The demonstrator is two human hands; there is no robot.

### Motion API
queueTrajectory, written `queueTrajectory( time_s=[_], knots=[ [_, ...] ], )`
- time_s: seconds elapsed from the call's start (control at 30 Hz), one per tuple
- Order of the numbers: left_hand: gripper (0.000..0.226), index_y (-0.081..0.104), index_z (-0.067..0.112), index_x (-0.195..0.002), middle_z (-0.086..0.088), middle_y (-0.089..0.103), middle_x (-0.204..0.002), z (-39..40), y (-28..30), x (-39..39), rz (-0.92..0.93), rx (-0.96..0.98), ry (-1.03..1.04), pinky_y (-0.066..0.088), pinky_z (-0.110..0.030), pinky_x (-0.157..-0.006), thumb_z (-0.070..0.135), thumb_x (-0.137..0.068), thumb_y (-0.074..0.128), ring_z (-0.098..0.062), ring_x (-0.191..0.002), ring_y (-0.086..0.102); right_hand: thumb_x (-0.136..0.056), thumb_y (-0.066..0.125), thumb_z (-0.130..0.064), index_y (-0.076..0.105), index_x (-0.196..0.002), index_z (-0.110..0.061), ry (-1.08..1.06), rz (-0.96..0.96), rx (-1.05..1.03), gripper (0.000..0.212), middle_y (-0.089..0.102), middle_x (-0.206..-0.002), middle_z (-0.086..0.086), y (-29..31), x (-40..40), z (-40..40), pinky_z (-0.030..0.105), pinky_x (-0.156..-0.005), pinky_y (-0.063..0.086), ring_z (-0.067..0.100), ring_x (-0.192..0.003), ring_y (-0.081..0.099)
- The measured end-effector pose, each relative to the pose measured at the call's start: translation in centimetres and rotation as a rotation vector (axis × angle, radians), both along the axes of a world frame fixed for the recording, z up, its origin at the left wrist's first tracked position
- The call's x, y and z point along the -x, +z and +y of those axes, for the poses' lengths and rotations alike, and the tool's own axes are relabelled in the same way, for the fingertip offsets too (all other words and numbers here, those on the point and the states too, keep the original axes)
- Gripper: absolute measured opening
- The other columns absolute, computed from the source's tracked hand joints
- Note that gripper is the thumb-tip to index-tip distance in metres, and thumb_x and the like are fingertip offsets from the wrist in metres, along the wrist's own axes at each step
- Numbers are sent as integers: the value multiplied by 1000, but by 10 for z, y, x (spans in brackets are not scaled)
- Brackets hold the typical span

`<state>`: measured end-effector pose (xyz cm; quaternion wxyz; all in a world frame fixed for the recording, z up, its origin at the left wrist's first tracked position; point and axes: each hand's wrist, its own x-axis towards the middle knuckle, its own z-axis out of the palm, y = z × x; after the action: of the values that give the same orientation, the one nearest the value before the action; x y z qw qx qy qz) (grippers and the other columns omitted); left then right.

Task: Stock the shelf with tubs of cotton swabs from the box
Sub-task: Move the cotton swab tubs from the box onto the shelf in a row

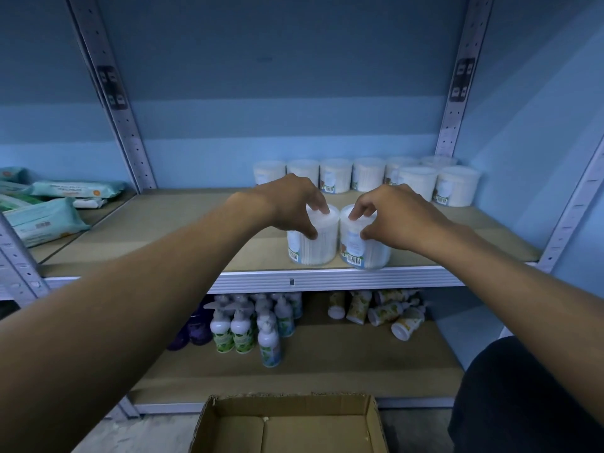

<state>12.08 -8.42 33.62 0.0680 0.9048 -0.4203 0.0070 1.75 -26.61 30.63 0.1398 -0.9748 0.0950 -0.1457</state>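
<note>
Your left hand (289, 199) and right hand (390, 215) each clamp a tub (312, 238) from above, fingers curled over lid and wall, at the shelf (196, 230) front. Likely light, stiff, slick plastic; grip around the lid rim.

Upper shelf (183, 230): two tubs (313, 243) of cotton swabs upright side by side at the front edge; more tubs (369, 174) lined up at the back right.
Left bay shelf (98, 210): packs of wipes (42, 220) lying flat.
Lower shelf (343, 361): pump bottles (243, 328) standing at left; small bottles (379, 310) tipped over at right.
Floor (137, 433): open cardboard box (287, 429).
</note>
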Motion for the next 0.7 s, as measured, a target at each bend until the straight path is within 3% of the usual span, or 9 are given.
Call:
queueTrajectory(
  time_s=[0.13, 0.27, 0.7],
  knots=[
    [52, 65, 35, -128, 13, 61, -129, -3, 1, -3, -21, -16, -12, 40, -25, -84, 38, -78, 81, -5, -101, 46, -81, 76, -11, 72, -105, -34, -4, -23, 3, 34, 65, -118, 0, -2, -6, -2, 33, -86, 48, 18, -112, 56],
    [52, 65, 34, -127, 11, 61, -131, -10, 0, -10, -47, -20, -10, 42, -26, -89, 38, -78, 81, -12, -121, 51, -80, 77, -8, 74, -107, -31, 2, -31, -1, 35, 66, -117, 1, -3, -15, -6, 32, -89, 47, 18, -117, 55],
    [53, 63, 32, -130, 8, 60, -132, -43, -7, -59, -61, -12, 15, 44, -32, -98, 37, -80, 80, -17, -125, 47, -73, 85, -11, 76, -98, -30, -5, -37, -40, 33, 68, -111, 3, -6, -71, -36, 34, -94, 51, 21, -110, 61]
  ],
)
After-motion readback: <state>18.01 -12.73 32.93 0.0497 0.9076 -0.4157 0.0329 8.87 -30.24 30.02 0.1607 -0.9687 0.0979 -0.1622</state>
